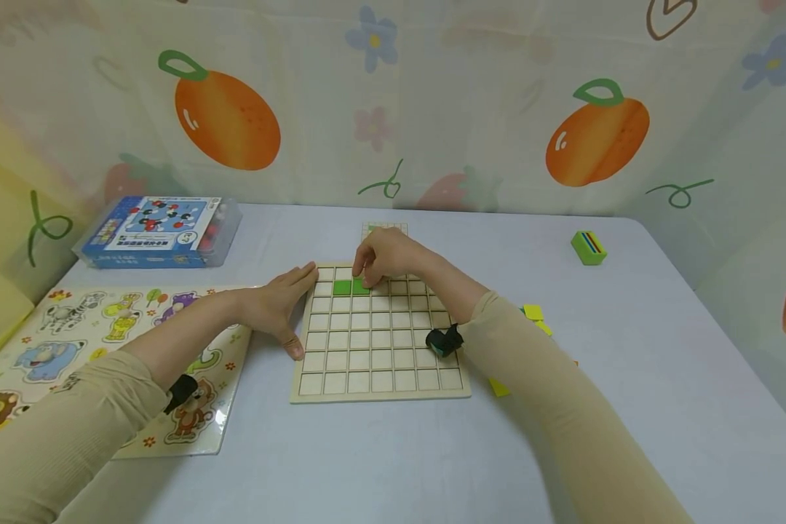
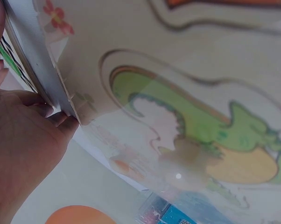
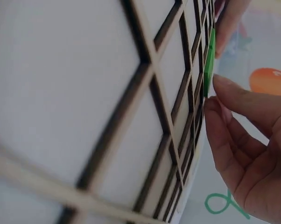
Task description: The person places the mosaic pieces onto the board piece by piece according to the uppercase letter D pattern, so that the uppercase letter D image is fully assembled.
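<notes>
Head view: on the bench (image 1: 668, 378), an animal puzzle board (image 1: 81, 336) lies at the near left, with a blue-labelled box (image 1: 157, 231) beyond it at the far left. Next, the left hand (image 1: 271, 306) has its fingers extended and thumb spread away, touching the left edge of the pale grid board (image 1: 370, 360), which lies mid-bench. In its second row from the far edge, towards the left, sit a first green tile (image 1: 342, 287) and, just right of it, a second green tile (image 1: 359, 287), whose edge the right hand (image 1: 391, 255) pinches between thumb and finger. Past that hand stands a small gridded card (image 1: 401, 228). Yellow tiles (image 1: 533, 312) lie right of the board, partly hidden by the right sleeve (image 1: 550, 386); a striped green block (image 1: 588, 248) rests at far right.
</notes>
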The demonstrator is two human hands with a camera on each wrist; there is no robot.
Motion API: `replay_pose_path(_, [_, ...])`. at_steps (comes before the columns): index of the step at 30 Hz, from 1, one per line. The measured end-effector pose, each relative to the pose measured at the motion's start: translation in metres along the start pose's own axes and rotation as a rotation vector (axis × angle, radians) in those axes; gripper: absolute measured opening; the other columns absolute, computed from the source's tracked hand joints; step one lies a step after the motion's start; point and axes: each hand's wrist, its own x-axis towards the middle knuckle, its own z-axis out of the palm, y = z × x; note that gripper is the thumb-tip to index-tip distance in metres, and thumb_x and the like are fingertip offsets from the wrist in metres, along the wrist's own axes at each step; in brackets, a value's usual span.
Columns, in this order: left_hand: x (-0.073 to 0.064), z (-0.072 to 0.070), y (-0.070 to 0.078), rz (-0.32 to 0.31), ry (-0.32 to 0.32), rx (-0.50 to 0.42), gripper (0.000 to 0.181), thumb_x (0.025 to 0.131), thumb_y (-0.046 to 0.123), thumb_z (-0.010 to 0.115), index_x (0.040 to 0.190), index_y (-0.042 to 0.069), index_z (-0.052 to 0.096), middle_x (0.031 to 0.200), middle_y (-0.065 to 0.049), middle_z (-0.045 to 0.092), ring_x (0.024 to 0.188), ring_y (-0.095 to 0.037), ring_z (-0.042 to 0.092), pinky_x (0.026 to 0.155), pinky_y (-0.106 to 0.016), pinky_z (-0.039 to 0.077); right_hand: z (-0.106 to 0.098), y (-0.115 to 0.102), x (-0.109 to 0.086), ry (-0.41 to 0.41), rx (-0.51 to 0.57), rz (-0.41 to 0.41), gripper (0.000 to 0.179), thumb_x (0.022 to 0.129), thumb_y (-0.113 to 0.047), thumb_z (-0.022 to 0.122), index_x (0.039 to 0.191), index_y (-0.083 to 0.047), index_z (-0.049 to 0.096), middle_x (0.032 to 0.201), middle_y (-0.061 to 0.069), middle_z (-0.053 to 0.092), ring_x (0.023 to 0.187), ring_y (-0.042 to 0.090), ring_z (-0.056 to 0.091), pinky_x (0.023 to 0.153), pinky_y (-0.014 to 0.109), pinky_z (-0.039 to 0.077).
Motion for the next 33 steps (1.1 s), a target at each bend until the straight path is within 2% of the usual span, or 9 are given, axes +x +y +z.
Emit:
replay_pose_path(5, [0.001,0.000,0.001,0.005,0.003,0.005,0.143,0.061,0.042,0.092,0.155,-0.008,-0.002,0.164,-0.028,-0.011,0.151,-0.052,-0.008,0.122,-0.066,0.005,-0.015,0.009,-0.013,0.000,0.034,-0.013,0.016,0.085,-0.012,0.075,0.101,-0.012,0.077,0.081,0.001,0.070,0.070,0.017,0.066,0.069,0.026,0.055])
replay_pose_path(9, [0.001,-0.001,0.002,0.006,0.003,0.003,0.142,0.061,0.041,0.093,0.155,-0.008,-0.002,0.164,-0.028,-0.011,0.151,-0.052,-0.008,0.122,-0.066,0.005,-0.027,0.027,-0.026,0.009,0.042,-0.005,0.016,0.085,-0.012,0.073,0.100,-0.013,0.076,0.074,-0.002,0.066,0.068,0.020,0.061,0.067,0.026,0.050])
replay_pose_path(13, [0.000,-0.001,0.002,0.006,0.000,-0.004,0.142,0.061,0.040,0.093,0.155,-0.008,-0.002,0.164,-0.028,-0.012,0.151,-0.052,-0.008,0.122,-0.066,0.004,-0.037,0.049,-0.039,-0.002,0.024,0.032,0.016,0.086,-0.013,0.073,0.101,-0.013,0.075,0.079,-0.001,0.068,0.069,0.018,0.060,0.066,0.027,0.050])
replay_pose_path(21, [-0.001,0.001,0.001,0.002,-0.001,-0.016,0.144,0.061,0.040,0.093,0.155,-0.008,-0.004,0.164,-0.027,-0.012,0.151,-0.051,-0.009,0.122,-0.067,0.003,-0.051,0.086,-0.071,-0.052,-0.022,0.111,0.019,0.085,-0.015,0.076,0.104,-0.012,0.072,0.092,0.005,0.068,0.082,0.017,0.065,0.074,0.026,0.052])
replay_pose_path(24, [-0.001,0.000,0.001,0.009,0.001,-0.015,0.143,0.061,0.041,0.093,0.155,-0.008,-0.004,0.164,-0.028,-0.012,0.151,-0.051,-0.009,0.122,-0.067,0.003,-0.056,0.101,-0.083,-0.092,-0.009,0.116,0.020,0.086,-0.014,0.074,0.106,-0.011,0.072,0.095,0.006,0.068,0.087,0.018,0.063,0.077,0.026,0.052])
replay_pose_path(28, [0.000,0.000,0.001,0.008,0.003,-0.013,0.143,0.060,0.041,0.093,0.155,-0.008,-0.003,0.164,-0.028,-0.011,0.151,-0.051,-0.009,0.122,-0.066,0.004,-0.061,0.117,-0.095,-0.186,0.053,0.117,0.023,0.089,-0.012,0.070,0.112,-0.010,0.071,0.099,0.008,0.066,0.092,0.018,0.060,0.080,0.025,0.051])
replay_pose_path(33, [0.000,0.001,0.001,-0.002,0.007,-0.005,0.144,0.060,0.040,0.093,0.156,-0.007,-0.003,0.165,-0.027,-0.011,0.151,-0.051,-0.008,0.122,-0.066,0.004,-0.065,0.125,-0.102,-0.315,0.116,0.087,0.034,0.088,0.002,0.060,0.118,-0.010,0.069,0.110,0.012,0.063,0.101,0.021,0.054,0.086,0.025,0.049])
